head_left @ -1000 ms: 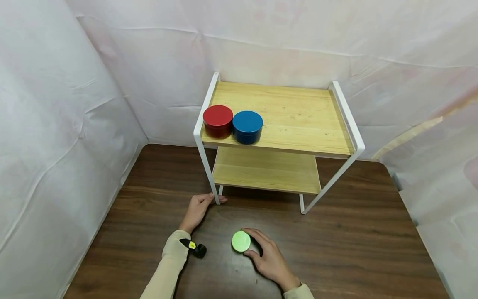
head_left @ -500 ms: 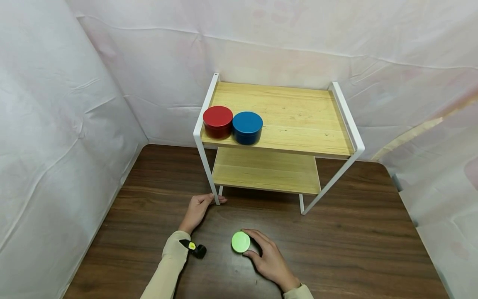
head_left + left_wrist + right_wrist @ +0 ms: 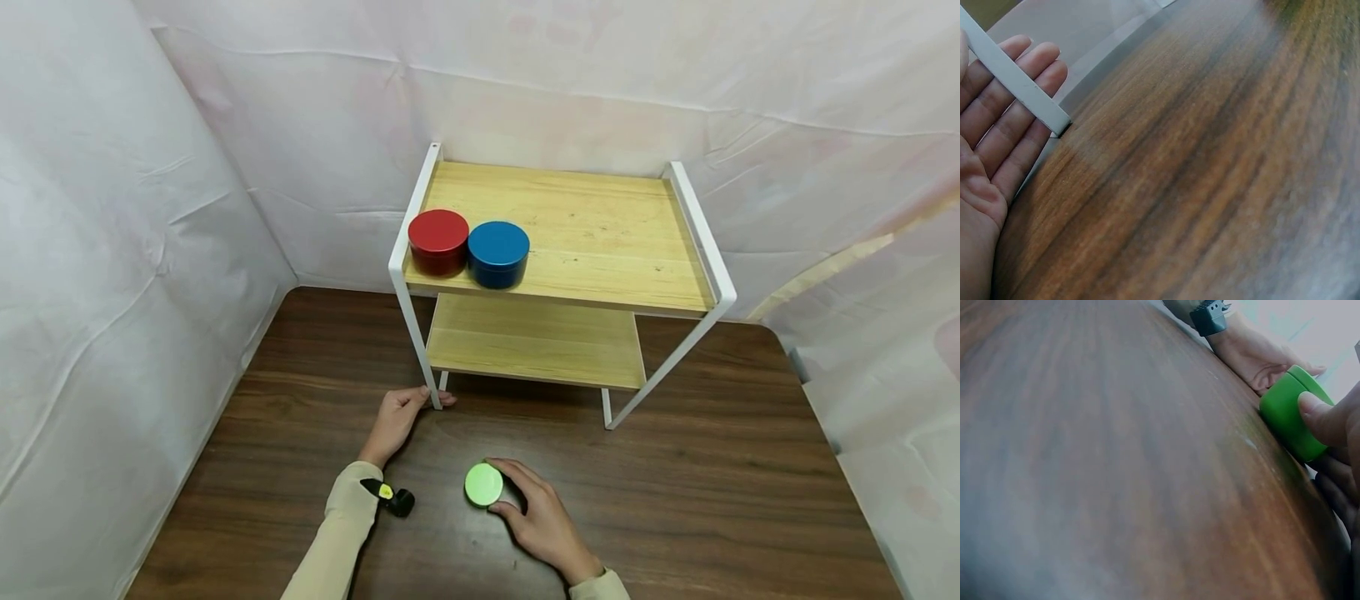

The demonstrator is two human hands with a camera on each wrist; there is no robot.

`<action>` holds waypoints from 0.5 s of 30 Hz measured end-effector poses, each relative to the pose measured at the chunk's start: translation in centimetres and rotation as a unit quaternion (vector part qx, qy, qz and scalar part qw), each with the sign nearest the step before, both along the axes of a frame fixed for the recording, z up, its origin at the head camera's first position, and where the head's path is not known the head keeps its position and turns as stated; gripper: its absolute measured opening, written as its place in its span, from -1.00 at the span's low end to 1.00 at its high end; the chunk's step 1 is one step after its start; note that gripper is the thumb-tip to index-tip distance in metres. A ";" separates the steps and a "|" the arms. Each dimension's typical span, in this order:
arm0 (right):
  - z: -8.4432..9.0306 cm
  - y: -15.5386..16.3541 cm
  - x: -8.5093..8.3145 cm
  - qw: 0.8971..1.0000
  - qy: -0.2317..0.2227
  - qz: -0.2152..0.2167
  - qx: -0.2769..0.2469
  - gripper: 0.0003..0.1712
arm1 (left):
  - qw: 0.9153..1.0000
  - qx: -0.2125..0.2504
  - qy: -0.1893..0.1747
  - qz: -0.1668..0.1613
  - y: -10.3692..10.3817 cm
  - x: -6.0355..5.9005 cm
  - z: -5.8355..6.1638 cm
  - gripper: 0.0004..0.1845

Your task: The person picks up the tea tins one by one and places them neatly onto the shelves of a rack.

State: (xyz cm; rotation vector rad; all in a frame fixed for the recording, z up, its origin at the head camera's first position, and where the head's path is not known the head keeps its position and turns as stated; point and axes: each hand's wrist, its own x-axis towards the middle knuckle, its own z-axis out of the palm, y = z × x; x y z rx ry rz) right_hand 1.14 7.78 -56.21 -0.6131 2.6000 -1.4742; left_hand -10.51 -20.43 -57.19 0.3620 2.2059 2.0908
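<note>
My right hand holds a small round green tin with a lighter green lid, thumb on one side and fingers on the other. In the right wrist view the green tin stands upright on the table, the thumb pressed to its side. At the front left foot of a two-tier shelf, my left hand holds the white metal leg between thumb and fingers. The left wrist view has the fingers stretched out behind that leg, its foot on the table; most of the thumb is cut off there.
On the wooden top board, a red round tin and a blue round tin sit side by side at the front left. Below is the lower board. White sheeting surrounds the dark wooden table.
</note>
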 end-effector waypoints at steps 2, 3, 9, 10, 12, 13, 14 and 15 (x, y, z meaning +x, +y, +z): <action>0.0 0.0 0.1 1.000 0.001 0.001 0.001 -0.30 | 1.000 0.001 -0.004 0.000 0.0 0.0 -0.1 -0.51; -0.1 0.0 0.1 1.000 0.002 0.001 0.001 -0.30 | 1.000 0.000 -0.004 0.000 0.0 0.1 -0.2 -0.51; -0.3 0.0 0.3 1.000 0.000 0.002 -0.001 -0.30 | 1.000 -0.003 -0.005 -0.001 0.0 0.2 -0.3 -0.51; -0.3 0.0 0.3 1.000 0.000 0.002 -0.002 -0.30 | 1.000 -0.003 -0.004 0.000 0.0 0.2 -0.2 -0.51; -0.2 0.0 0.2 1.000 0.000 0.001 -0.004 -0.30 | 1.000 -0.002 -0.004 0.000 0.0 0.1 -0.1 -0.51; -0.2 0.0 0.2 1.000 0.000 0.001 -0.005 -0.30 | 1.000 -0.002 -0.004 0.001 0.0 0.1 0.0 -0.51; -0.1 0.0 0.2 1.000 0.001 0.000 -0.004 -0.30 | 1.000 -0.001 -0.004 0.001 0.0 0.1 0.0 -0.52; -0.1 0.1 0.1 1.000 0.001 0.000 -0.005 -0.30 | 1.000 -0.001 -0.006 0.002 0.0 0.1 0.1 -0.51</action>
